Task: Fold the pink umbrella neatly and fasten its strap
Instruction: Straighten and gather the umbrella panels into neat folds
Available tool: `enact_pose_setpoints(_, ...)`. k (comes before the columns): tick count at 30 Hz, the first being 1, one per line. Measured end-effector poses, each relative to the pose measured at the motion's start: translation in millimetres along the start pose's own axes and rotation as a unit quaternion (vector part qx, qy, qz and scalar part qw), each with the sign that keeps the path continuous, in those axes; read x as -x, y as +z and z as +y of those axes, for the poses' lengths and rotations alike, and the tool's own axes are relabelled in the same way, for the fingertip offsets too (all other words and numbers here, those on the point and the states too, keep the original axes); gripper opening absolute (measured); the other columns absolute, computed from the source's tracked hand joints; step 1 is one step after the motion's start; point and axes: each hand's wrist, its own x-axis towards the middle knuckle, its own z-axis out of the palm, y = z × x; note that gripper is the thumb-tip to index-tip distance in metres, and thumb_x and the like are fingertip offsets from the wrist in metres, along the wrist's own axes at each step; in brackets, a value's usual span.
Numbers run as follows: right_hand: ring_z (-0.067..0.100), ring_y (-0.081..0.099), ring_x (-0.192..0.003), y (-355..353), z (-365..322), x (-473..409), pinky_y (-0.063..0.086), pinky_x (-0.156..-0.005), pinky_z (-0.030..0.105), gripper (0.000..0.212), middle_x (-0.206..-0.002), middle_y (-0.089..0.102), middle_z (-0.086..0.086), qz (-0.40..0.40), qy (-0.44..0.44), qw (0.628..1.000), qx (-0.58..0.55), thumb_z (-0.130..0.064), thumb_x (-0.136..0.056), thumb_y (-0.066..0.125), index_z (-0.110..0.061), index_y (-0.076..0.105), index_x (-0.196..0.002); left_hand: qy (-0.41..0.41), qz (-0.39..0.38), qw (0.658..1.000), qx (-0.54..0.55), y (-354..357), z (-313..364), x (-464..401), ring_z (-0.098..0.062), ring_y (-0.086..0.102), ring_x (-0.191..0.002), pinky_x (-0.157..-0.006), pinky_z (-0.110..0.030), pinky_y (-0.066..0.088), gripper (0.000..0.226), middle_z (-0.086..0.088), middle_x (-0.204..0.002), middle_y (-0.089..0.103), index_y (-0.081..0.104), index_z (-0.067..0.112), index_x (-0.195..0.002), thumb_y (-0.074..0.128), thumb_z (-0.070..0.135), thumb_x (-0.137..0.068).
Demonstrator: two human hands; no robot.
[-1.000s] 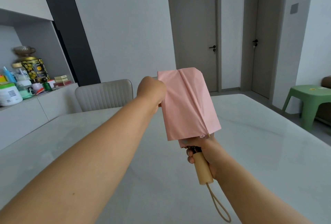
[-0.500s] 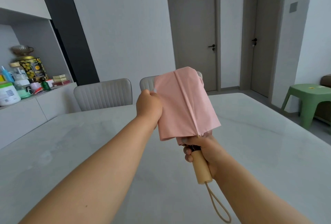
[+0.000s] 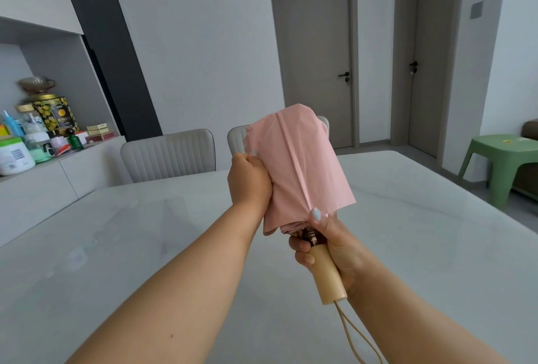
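Centre frame: right hand (image 3: 329, 244) gripped wooden handle (image 3: 327, 276); left hand (image 3: 250, 186) pinched pink umbrella (image 3: 300, 165) cloth, likely limp and slippery.

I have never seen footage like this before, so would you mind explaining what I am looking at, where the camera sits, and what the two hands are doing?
There is no machine here: a person wears one wide-angle camera on the head, looking forward and down, so you see their own bare forearms reaching out.

The right hand has a closed grip on the pale wooden handle of a pink umbrella, thumb pressed against the lower edge of the fabric. A beige wrist cord hangs from the handle's end. The left hand is closed on the canopy's left side, gathering the cloth against the shaft. The fabric looks loosely bundled, and no fastened strap is visible.

Below the hands is a pale marble-look table; the part in view carries nothing. Beyond it are two padded chairs, a sideboard with jars and tins, and a green stool.
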Motion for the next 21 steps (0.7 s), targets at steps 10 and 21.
enact_pose_setpoints(10,0.017,0.043,-0.047,-0.2,-3.8,1.3,0.039,-0.04,0.026,0.019,-0.069,0.063,0.01,0.111,-0.012,0.986,0.125,-0.011,-0.073,0.066,-0.003,0.053,-0.085,-0.076,0.048,0.995,-0.042,-12.1,23.9,-21.9,-0.032,0.055,-0.111,-0.092,-0.04,0.047,0.026,-0.01,-0.119,0.058,0.05,0.009,-0.118,0.047,0.015,-0.093)
enact_pose_setpoints(21,0.024,0.041,-0.047,1.7,-2.1,0.9,0.041,-0.045,0.028,0.013,-0.058,0.048,0.012,0.116,-0.029,0.972,0.203,-0.011,-0.071,0.064,-0.004,0.054,-0.076,-0.019,-0.174,0.976,0.127,10.9,30.0,8.4,-0.027,0.051,-0.125,-0.105,-0.05,0.042,0.06,-0.005,-0.145,0.046,0.021,0.029,-0.149,0.028,0.055,-0.096)
